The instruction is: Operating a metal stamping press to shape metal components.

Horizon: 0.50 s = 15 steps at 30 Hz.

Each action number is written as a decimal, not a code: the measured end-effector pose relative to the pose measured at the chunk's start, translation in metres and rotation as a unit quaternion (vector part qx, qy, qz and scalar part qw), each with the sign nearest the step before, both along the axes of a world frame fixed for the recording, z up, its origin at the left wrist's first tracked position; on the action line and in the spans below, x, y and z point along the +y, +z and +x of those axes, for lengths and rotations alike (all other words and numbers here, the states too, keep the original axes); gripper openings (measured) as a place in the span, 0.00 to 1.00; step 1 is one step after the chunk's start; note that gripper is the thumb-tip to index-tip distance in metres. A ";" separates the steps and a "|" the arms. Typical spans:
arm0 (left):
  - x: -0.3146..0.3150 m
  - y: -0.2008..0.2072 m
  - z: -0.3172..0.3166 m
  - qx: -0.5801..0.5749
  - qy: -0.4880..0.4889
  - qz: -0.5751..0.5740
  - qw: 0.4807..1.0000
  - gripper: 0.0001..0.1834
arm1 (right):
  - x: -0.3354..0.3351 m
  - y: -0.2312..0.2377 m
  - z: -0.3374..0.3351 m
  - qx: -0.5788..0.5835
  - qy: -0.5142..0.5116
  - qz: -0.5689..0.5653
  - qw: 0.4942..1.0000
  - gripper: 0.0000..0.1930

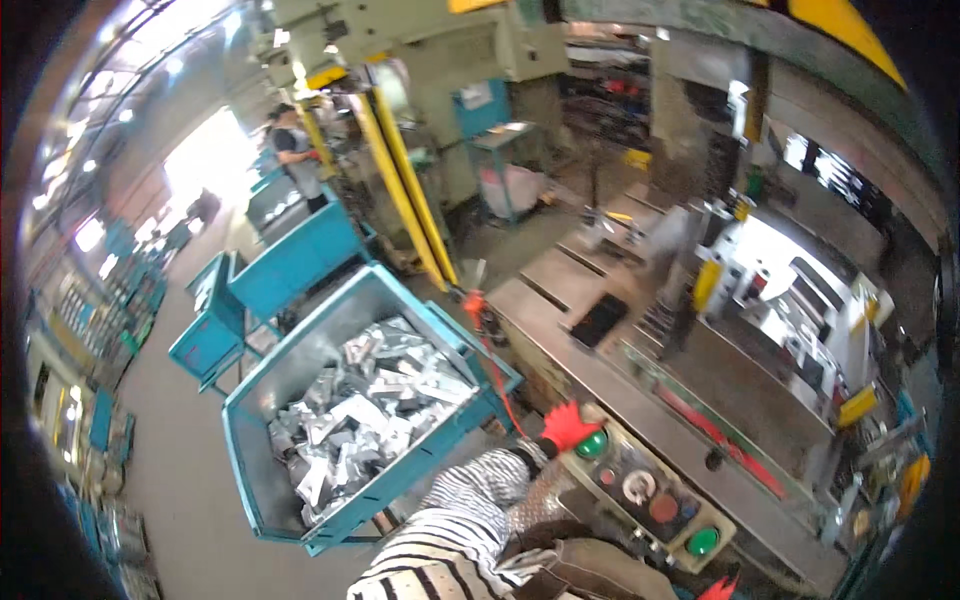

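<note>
My left hand (570, 427), in a red glove, reaches to the upper end of a control box (622, 503). Its fingers are stretched out and hold nothing; they lie beside a green push button (591, 445), and I cannot tell whether they touch it. A second green button (703, 542) sits at the box's other end, with a red button (664, 508) between. Only the red-gloved fingers of my right hand (719, 589) show at the lower edge, below that second button. They look spread, with nothing seen in them; the rest is out of the picture.
A blue metal bin (232, 455) full of shiny metal pieces (365, 405) stands at left. Behind the box is a press bed (560, 290) with a dark flat object (599, 320) and tooling. Yellow posts (405, 190) rise behind; a person (296, 155) stands at far left.
</note>
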<state>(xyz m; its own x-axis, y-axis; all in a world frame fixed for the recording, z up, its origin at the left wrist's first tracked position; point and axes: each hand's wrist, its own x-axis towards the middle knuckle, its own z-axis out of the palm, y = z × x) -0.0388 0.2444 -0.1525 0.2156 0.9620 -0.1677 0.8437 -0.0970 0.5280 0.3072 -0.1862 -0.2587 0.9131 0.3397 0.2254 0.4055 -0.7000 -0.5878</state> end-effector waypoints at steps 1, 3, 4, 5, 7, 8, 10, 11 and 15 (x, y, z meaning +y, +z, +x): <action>-0.006 -0.006 0.003 -0.026 0.004 -0.032 0.999 0.52 | 0.004 -0.002 0.008 -0.051 0.040 -0.110 0.992 0.19; -0.014 -0.006 0.014 -0.043 0.011 -0.043 0.998 0.53 | 0.001 -0.031 0.031 -0.231 0.155 -0.343 0.897 0.22; -0.019 0.002 0.017 -0.034 0.029 -0.026 0.999 0.54 | -0.005 -0.066 0.060 -0.399 0.238 -0.442 0.767 0.23; -0.021 0.004 0.014 -0.043 0.050 -0.026 0.997 0.56 | 0.009 -0.057 0.050 -0.275 0.199 -0.386 0.858 0.23; -0.025 0.004 0.012 -0.009 0.045 -0.011 0.999 0.57 | 0.042 -0.039 0.032 -0.141 0.136 -0.314 0.929 0.22; -0.026 0.001 0.010 0.028 0.031 0.001 0.999 0.58 | 0.056 -0.032 0.028 -0.109 0.121 -0.293 0.942 0.22; -0.032 0.001 0.011 0.020 0.037 0.030 0.999 0.59 | 0.077 -0.018 0.023 -0.068 0.105 -0.257 0.958 0.22; -0.036 0.006 0.012 0.035 0.033 0.029 0.998 0.59 | 0.084 -0.014 0.024 -0.051 0.098 -0.238 0.965 0.22; -0.037 0.024 0.017 0.058 0.013 -0.019 0.998 0.59 | 0.099 0.001 0.011 0.026 0.060 -0.164 0.984 0.21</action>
<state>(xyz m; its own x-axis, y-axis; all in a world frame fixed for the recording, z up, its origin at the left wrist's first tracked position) -0.0220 0.2074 -0.1289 0.1678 0.9593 -0.2271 0.9014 -0.0560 0.4293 0.3182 -0.0877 -0.2580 0.8697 0.4920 0.0386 0.4714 -0.8050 -0.3602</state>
